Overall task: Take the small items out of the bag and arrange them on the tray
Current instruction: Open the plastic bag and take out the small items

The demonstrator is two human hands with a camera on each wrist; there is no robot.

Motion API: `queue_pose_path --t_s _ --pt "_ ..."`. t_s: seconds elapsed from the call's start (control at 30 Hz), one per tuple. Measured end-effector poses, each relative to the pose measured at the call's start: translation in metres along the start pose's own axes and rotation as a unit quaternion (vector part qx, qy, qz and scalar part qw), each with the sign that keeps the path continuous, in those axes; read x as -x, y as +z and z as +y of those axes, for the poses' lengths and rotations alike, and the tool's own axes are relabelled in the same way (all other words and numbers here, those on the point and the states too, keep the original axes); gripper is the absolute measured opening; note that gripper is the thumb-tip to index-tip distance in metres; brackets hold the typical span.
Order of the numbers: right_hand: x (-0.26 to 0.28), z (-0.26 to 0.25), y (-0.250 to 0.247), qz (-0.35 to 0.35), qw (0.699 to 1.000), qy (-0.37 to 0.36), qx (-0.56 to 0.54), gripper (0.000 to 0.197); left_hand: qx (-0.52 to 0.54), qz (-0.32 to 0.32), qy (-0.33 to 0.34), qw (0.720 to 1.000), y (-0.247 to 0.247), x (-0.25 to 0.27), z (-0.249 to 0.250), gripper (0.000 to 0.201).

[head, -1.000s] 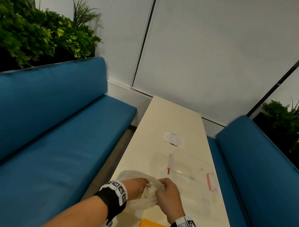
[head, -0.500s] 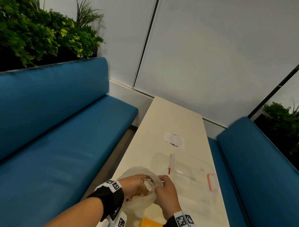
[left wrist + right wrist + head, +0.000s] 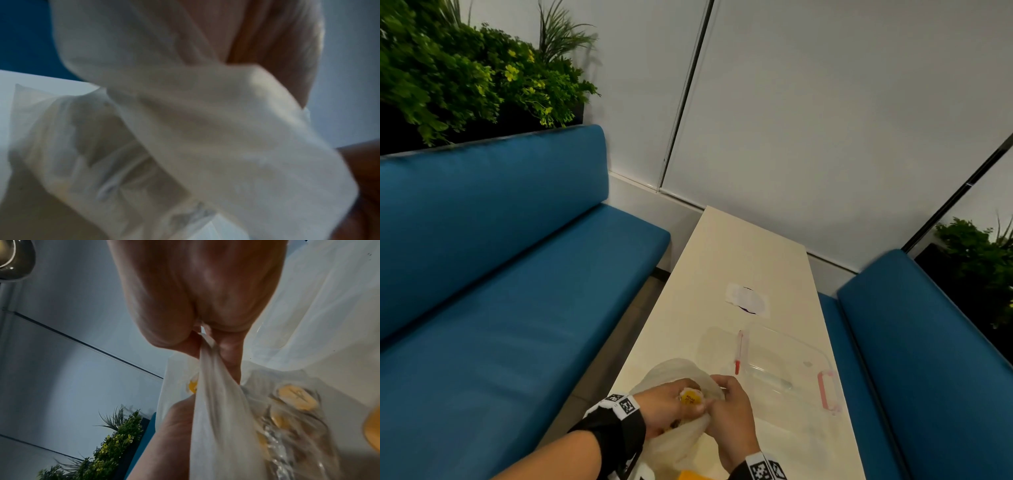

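Note:
A white translucent bag [image 3: 671, 371] lies at the near end of the table. My left hand [image 3: 671, 402] is at its mouth and pinches a small round yellow-topped item [image 3: 691, 397]. My right hand [image 3: 732, 407] pinches the bag's edge; in the right wrist view the bag cloth [image 3: 207, 363] runs between thumb and finger. Several more yellow-topped items [image 3: 296, 397] show through the bag. The clear tray [image 3: 804, 346] with a pink handle [image 3: 827, 394] lies just beyond, holding a red-tipped stick [image 3: 738, 353] and a clear tube [image 3: 774, 380]. In the left wrist view the blurred bag [image 3: 185, 129] hides my fingers.
The narrow cream table [image 3: 743, 260] runs to the wall, with blue benches on the left [image 3: 517, 308] and right [image 3: 914, 342]. A white patch with a dark mark [image 3: 748, 301] lies past the tray. An orange thing [image 3: 695, 475] shows at the near edge.
My left hand has drawn back from inside the bag's mouth, and the yellow-topped item now shows in its fingers. My right hand keeps its hold on the bag's edge.

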State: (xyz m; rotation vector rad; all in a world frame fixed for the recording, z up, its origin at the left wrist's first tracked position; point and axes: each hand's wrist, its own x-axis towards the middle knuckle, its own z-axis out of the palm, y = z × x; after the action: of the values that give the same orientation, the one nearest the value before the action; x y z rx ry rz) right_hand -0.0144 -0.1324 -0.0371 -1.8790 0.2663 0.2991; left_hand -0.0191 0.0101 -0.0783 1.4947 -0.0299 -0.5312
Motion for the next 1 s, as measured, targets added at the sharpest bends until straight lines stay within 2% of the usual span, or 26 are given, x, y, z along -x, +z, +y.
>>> queue_pose_path --t_s 0.1,0.17,0.27,0.33,0.53,0.77,0.87,0.93,1.0 --pt "-0.004 0.001 -0.001 0.010 1.000 -0.008 0.009 0.027 -0.017 0.054 0.008 0.998 0.001 -0.003 -0.001 0.024" --pt "-0.005 0.001 -0.001 0.018 1.000 -0.015 0.020 0.026 -0.099 0.092 0.020 0.991 0.000 -0.004 0.004 0.020" --pt "-0.008 0.000 -0.004 0.044 0.998 -0.034 0.022 0.026 -0.240 0.114 0.049 0.963 -0.005 -0.002 0.019 0.018" --pt "-0.010 -0.003 -0.008 0.059 0.998 -0.037 0.003 0.029 -0.251 0.130 0.056 0.957 -0.011 0.001 0.029 0.016" --pt "-0.013 -0.006 -0.012 0.072 0.995 -0.053 -0.041 0.035 -0.016 0.183 0.051 0.982 -0.026 0.016 0.052 0.024" --pt "-0.003 -0.002 -0.016 0.032 0.999 -0.020 0.013 0.032 0.201 0.174 0.058 0.962 -0.033 0.038 0.064 0.026" --pt "0.004 -0.007 -0.023 0.052 0.989 -0.095 0.095 0.043 0.270 0.165 0.056 0.947 -0.032 0.044 0.064 0.028" --pt "0.014 -0.016 -0.026 0.073 0.979 -0.173 0.085 0.044 0.295 0.162 0.051 0.940 -0.030 0.047 0.063 0.029" --pt "0.024 -0.026 -0.027 0.040 0.977 -0.203 0.048 0.040 0.319 0.156 0.046 0.934 -0.027 0.049 0.062 0.029"
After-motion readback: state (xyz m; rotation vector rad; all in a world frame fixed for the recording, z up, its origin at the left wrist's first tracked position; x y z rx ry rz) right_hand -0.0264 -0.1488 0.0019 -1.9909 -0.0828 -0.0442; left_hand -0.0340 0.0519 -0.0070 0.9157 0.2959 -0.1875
